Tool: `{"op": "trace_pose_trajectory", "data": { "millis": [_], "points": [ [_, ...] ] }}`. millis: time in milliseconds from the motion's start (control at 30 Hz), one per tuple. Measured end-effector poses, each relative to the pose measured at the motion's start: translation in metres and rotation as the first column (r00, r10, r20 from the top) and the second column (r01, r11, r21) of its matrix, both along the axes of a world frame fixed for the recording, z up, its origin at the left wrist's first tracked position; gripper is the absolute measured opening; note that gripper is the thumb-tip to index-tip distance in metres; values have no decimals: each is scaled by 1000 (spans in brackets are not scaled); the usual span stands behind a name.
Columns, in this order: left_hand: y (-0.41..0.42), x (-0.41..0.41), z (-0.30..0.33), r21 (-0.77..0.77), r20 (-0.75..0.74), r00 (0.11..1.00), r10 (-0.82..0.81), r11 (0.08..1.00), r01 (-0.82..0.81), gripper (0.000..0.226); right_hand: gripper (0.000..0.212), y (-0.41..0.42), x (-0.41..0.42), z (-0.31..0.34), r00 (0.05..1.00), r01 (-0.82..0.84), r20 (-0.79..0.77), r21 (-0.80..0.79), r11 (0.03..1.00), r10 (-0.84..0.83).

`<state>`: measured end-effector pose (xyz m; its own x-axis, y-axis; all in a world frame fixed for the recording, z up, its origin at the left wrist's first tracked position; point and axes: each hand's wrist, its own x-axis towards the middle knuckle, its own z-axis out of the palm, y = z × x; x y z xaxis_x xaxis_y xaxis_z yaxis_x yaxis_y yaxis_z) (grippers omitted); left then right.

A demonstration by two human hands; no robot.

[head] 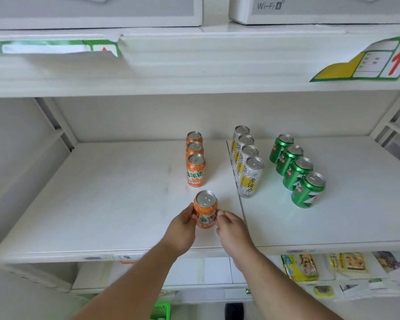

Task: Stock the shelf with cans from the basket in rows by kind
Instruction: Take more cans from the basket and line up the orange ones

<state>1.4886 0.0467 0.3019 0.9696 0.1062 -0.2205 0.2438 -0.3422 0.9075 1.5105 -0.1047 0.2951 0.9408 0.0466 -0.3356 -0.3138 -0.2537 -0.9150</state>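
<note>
The green basket [161, 310] at six o'clock is cut off by the bottom edge and partly hidden behind the left forearm. The held orange can [205, 210] has its lower label covered by both hands' fingers. Packets [300, 266] at five o'clock are too blurred to read. Both forearms run off the bottom edge.

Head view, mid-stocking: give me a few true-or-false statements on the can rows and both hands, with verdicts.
1. Both hands hold one orange can. True: left hand and right hand grip its sides.
2. The orange row already has four cans standing. False: three stand; the held one is the fourth.
3. The green row has four cans. True.
4. The white-and-yellow cans stand right of the green ones. False: they stand between orange and green.
5. The held can lies on its side. False: it is upright.
</note>
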Motion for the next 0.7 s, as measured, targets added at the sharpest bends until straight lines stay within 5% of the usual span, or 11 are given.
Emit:
{"op": "trace_pose_trajectory", "data": {
  "millis": [700],
  "points": [
    [17,-3,-14,-78,-18,996,90,993,-91,49,34,22,16,-6,995,-98,21,56,994,97]
  ]
}}
